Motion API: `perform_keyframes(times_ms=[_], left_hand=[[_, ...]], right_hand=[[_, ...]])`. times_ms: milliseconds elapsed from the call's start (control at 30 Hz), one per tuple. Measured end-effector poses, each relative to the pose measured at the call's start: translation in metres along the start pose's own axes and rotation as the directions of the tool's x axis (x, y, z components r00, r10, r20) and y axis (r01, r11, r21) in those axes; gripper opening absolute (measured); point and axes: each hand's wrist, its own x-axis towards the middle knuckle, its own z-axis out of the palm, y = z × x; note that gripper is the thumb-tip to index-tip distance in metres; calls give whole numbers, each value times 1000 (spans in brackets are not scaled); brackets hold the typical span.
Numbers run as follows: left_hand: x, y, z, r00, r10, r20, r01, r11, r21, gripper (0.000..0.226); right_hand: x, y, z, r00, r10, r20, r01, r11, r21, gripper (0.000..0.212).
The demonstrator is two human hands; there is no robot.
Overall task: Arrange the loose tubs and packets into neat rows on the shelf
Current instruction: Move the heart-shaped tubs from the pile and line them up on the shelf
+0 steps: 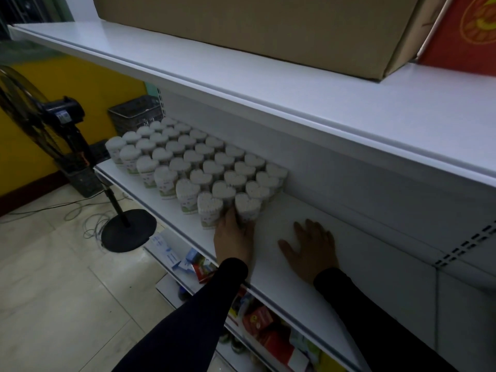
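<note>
Black sleeves (204,312) reach onto white shelf (284,277) | tiled floor (53,291) and standing fan (61,119) left of shelf | bare shelf board right of tubs; right hand (311,248) flat, fingers spread, grasping nothing | heart-shaped tubs (198,162) in rows on shelf, white sticks inside | left hand (234,237) grips nearest tub (248,206).

— Tubs (193,167)?
— Heart-shaped, white, upright, packed in tight diagonal rows on the shelf (281,269), against its back wall.
— Nearest one (247,208)?
— At the block's near end, upright, touching neighbours.
</note>
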Motion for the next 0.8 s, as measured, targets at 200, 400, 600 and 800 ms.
perform_keyframes(times_ms=[200, 400, 600, 800], left_hand=[[0, -1, 1, 1000, 13, 9, -13, 999, 31, 48], [-4, -2, -3, 999, 36, 16, -36, 999, -8, 48], [-27, -3, -35, 995, 98, 37, -94, 991, -95, 52], [-19, 12, -78, 883, 463, 84, -464, 886, 0, 50]], right_hand=[[-1, -1, -1, 1000, 1, -7, -1, 1000, 0, 104], [0, -2, -2, 1000, 0, -5, 0, 1000, 14, 103], [1, -1, -6, 1000, 6, 16, -7, 997, 81, 104], [-13, 5, -34, 998, 5, -55, 15, 940, 342, 68]])
